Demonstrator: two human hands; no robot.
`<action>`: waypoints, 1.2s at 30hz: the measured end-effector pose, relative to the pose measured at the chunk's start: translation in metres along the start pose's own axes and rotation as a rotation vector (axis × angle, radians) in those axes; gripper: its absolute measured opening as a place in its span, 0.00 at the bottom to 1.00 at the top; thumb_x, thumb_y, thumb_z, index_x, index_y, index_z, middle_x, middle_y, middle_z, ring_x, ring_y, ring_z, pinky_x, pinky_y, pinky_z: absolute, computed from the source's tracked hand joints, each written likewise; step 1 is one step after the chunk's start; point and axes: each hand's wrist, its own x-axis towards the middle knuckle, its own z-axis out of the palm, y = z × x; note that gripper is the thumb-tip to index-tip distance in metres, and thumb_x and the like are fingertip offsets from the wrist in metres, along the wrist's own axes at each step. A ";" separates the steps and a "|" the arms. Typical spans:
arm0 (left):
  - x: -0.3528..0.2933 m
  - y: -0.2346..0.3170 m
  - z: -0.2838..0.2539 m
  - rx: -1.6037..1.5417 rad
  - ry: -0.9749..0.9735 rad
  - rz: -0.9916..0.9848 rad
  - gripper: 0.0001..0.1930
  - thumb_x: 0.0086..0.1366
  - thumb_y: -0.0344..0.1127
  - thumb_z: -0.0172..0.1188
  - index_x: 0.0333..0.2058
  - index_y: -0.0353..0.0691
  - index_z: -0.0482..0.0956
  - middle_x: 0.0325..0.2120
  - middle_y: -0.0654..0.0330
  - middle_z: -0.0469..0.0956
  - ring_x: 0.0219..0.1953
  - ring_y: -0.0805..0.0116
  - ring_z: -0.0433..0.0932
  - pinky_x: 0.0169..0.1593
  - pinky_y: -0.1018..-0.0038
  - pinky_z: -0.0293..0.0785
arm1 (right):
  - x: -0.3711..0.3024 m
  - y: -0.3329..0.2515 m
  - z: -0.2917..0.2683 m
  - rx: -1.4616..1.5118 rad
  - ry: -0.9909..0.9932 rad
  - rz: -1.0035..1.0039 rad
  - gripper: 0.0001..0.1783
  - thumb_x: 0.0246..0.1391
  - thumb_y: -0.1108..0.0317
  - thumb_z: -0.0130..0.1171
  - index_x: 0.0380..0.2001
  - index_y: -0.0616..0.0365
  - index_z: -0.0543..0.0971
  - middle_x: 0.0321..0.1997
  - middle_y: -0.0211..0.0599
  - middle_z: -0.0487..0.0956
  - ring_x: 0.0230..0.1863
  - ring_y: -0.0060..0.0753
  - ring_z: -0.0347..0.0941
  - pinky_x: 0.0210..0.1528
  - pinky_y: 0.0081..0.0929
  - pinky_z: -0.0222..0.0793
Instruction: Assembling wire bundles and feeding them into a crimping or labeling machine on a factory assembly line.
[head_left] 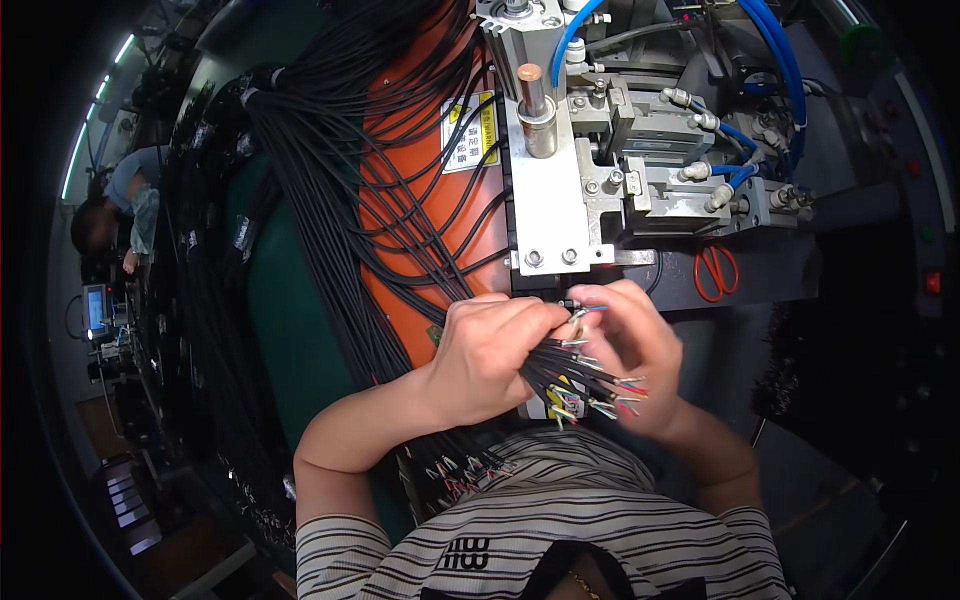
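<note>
My left hand (480, 350) is closed round a bundle of thin black cables (562, 372). Their stripped ends fan out to the right, showing short red, white, green and blue wires. Close to the left thumb, one cable end (572, 304) stands apart from the bundle, with blue and white wires bared. The bent fingers of my right hand (648, 345) pinch at these wires, and the palm curves beside the fanned ends. Both hands are just in front of a metal press fixture (545, 215). What lies beneath the fingers is partly hidden.
Long black cables (320, 220) run across the orange surface (410, 200) at left. Pneumatic cylinders (665, 135) with blue hoses (797, 70) stand behind right. Red-handled scissors (716, 274) lie right of the fixture. More stripped cable ends (460, 475) hang near my body. Another person (135, 200) is far left.
</note>
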 end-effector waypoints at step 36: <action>-0.003 0.006 -0.001 0.318 -0.110 0.010 0.24 0.46 0.37 0.67 0.43 0.32 0.78 0.26 0.60 0.73 0.24 0.62 0.75 0.29 0.69 0.70 | 0.022 -0.007 -0.022 -0.803 -0.179 -0.225 0.03 0.49 0.77 0.63 0.26 0.62 0.77 0.25 0.37 0.74 0.18 0.36 0.73 0.20 0.30 0.67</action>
